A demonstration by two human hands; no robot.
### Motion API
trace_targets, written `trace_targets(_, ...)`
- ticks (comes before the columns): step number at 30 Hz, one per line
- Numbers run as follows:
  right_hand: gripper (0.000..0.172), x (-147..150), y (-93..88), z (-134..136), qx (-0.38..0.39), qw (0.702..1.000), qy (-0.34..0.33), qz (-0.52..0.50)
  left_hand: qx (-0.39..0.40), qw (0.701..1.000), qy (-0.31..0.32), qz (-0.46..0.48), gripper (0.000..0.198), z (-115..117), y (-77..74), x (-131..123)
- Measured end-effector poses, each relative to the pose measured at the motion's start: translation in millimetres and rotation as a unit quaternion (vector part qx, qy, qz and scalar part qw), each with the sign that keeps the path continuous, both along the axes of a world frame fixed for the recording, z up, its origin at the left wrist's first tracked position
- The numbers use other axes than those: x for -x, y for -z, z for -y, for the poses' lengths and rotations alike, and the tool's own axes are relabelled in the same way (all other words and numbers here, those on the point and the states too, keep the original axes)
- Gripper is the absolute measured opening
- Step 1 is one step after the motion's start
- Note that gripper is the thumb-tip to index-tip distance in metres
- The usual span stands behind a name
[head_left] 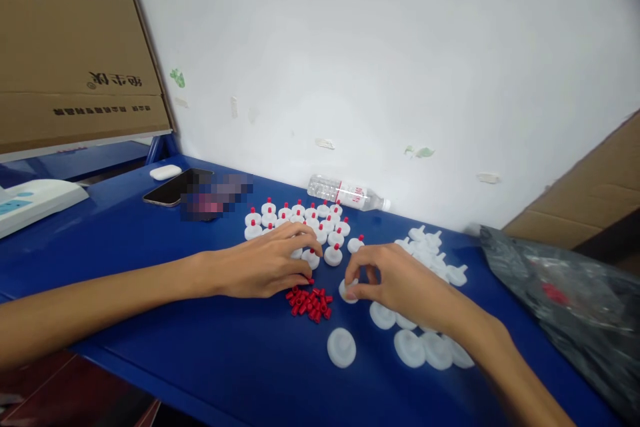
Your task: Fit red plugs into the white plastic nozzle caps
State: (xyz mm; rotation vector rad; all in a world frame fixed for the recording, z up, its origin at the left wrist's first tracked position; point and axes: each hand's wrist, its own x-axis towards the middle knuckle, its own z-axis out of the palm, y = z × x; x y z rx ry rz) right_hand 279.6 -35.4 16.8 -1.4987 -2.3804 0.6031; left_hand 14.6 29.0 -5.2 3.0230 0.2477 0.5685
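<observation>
My left hand [273, 259] reaches over the table with its thumb and forefinger closed on a small red cap [311, 281], just above a pile of loose red caps [313, 305]. With finger and thumb, my right hand [395, 280] grips the edge of a round white nozzle lid [348, 291]. Beyond my hands stand several white lids with red caps on their tips [333, 255]; my left hand hides some of them. One uncapped white lid [342, 347] lies nearer to me. More bare white lids [410, 348] lie under and beside my right forearm.
Another heap of bare lids [430, 250] lies at the right, near a dark plastic bag [560, 307]. A clear bottle [350, 193] lies along the wall. At the left are a phone [177, 188], a white case [165, 172], a power strip [40, 203] and a large carton [75, 47].
</observation>
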Motion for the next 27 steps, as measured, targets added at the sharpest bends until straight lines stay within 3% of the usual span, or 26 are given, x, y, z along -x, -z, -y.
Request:
trace_targets(4, 0.015, -0.7, -0.7, -1.6, -0.04, 0.999, -0.008, -0.006, -0.004, 1.0, -0.009, 0.023, 0.012, 0.8, -2.5, -0.2)
trace_targets(8, 0.012, -3.1, -2.6, -1.3, -0.051, 0.998, 0.021, 0.023, -0.014, 0.999, -0.018, 0.032, 0.012, 2.2, -4.7, -0.7)
trace_targets(12, 0.027, -9.8, 0.9, -2.9, -0.03, 0.996, 0.042, 0.076, -0.012, 0.999, -0.024, 0.023, 0.01, 2.3, -2.8, -1.0)
trace_targets(27, 0.024, 0.3, -0.8, 2.7, -0.089, 0.991, 0.044, 0.089, -0.016, 0.999, -0.021, 0.029, 0.012, -1.5, 5.2, -1.2)
